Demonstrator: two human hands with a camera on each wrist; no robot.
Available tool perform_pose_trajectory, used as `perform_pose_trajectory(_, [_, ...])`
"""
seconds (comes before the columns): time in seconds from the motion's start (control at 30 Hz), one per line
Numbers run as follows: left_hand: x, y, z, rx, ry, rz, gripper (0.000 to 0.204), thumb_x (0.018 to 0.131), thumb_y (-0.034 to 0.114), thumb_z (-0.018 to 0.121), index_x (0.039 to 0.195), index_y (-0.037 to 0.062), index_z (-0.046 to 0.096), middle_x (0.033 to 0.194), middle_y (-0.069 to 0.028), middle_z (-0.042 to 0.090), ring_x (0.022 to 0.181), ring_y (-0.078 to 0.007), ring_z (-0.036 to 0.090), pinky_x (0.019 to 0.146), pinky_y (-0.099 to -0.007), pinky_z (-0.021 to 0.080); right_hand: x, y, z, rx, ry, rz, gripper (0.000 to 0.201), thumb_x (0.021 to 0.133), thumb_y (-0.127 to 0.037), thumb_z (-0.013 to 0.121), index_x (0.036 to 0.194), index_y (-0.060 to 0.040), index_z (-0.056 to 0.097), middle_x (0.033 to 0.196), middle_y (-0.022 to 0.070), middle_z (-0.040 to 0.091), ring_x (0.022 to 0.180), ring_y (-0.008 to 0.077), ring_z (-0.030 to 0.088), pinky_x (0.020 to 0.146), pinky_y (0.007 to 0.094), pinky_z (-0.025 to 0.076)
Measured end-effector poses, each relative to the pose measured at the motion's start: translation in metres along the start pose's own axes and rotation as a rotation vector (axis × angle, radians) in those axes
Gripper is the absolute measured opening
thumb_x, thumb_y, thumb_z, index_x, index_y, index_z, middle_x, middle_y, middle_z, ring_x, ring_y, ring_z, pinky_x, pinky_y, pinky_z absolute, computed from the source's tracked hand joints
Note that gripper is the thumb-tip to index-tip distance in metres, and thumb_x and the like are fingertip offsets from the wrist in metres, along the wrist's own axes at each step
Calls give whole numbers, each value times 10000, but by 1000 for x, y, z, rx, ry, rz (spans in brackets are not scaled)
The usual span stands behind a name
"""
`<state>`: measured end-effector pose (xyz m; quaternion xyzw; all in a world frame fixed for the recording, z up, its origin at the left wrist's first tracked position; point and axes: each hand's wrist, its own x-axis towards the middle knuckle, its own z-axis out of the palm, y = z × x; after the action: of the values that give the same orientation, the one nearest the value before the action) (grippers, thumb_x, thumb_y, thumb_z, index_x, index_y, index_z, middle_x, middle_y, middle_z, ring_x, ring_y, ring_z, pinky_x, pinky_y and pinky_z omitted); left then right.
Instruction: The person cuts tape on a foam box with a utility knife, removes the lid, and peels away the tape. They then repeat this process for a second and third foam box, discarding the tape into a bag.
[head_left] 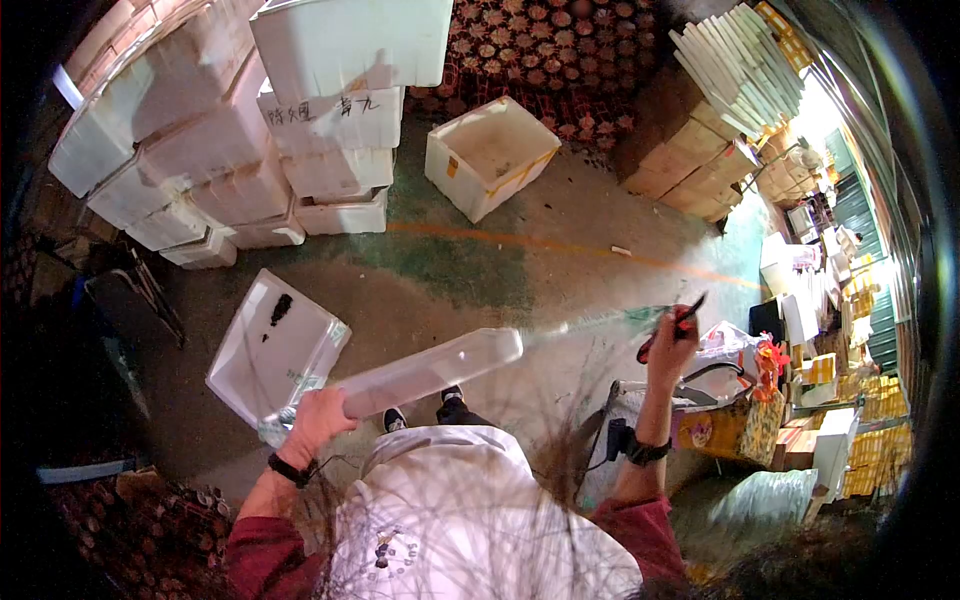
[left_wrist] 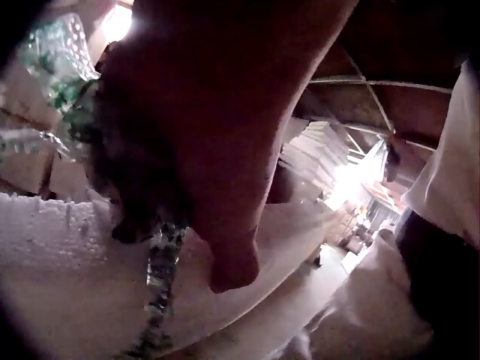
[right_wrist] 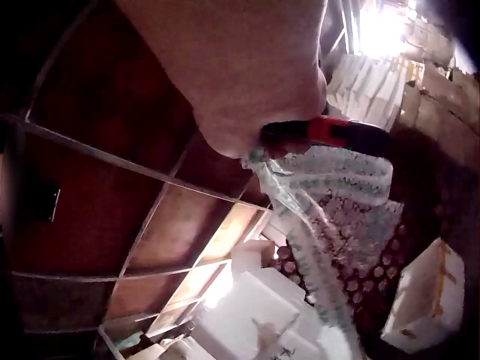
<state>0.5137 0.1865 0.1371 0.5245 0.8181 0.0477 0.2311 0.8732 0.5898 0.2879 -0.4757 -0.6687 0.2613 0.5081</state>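
The long white foam piece (head_left: pixel 435 375) sits in front of the person's waist, lying aslant above the floor, its far end pointing off toward the right hand. From that end a strip of clear tape with green print (head_left: pixel 592 323) stretches across the gap; I can't tell whether it is being laid on or pulled off. The left hand (head_left: pixel 322 420) is closed over the near end of the foam, though some of its fingers are lost in shadow. The right hand (head_left: pixel 672 345) is curled round a red-and-black tool (head_left: pixel 685 318), with the tape reaching up to it; the kind of tool isn't clear.

I'd keep that left grip firm and the pull even and low along the foam, since a jerk could snap the tape or tear the surface. The tool's tip wants to point away from the other wrist.

Just beyond the left hand lies another foam piece (head_left: pixel 255 345); farther out, an open foam box (head_left: pixel 458 182) stands on the floor.
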Motion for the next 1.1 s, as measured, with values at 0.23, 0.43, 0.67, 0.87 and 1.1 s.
perform_pose_trajectory(0.23, [-12, -62, 3, 12, 159, -17, 473, 585, 331, 820, 904, 71, 585, 902, -152, 578, 774, -351, 631, 659, -441, 530, 36, 8, -45, -29, 185, 42, 131, 919, -166, 588, 980, -53, 614, 722, -14, 559, 546, 82, 502, 461, 245, 406])
perform_pose_trajectory(0.43, [-12, -102, 41, 14, 215, -151, 508, 639, 305, 826, 1001, 104, 532, 889, -150, 628, 814, -360, 646, 670, -460, 524, 14, -64, -49, 515, 159, 175, 193, 835, -104, 584, 1011, -32, 615, 901, 34, 617, 775, 126, 577, 661, 263, 486])
perform_pose_trajectory(0.67, [21, 25, 4, -164, 98, 17, 914, 713, 506, 772, 1388, 33, 375, 1063, -240, 635, 898, -381, 654, 767, -437, 530, -45, -185, 1, 452, -309, 116, 148, 799, -46, 630, 945, -26, 637, 935, 30, 603, 794, 111, 571, 689, 249, 466])
perform_pose_trajectory(0.87, [84, 199, -51, -102, 274, 78, 1125, 718, 577, 736, 1454, -79, 194, 981, -191, 636, 783, -297, 677, 643, -379, 560, -61, -246, 23, 339, -635, 152, 61, 830, -93, 610, 857, -43, 587, 717, -45, 518, 524, 18, 463, 414, 182, 365])
perform_pose_trajectory(1.1, [160, 158, 5, -15, 553, 4, 855, 778, 415, 747, 1369, -66, 357, 931, -143, 626, 808, -278, 674, 628, -366, 555, -48, -219, -8, 437, -291, 142, 108, 776, -80, 602, 864, -36, 558, 866, 11, 516, 760, 76, 498, 593, 206, 399])
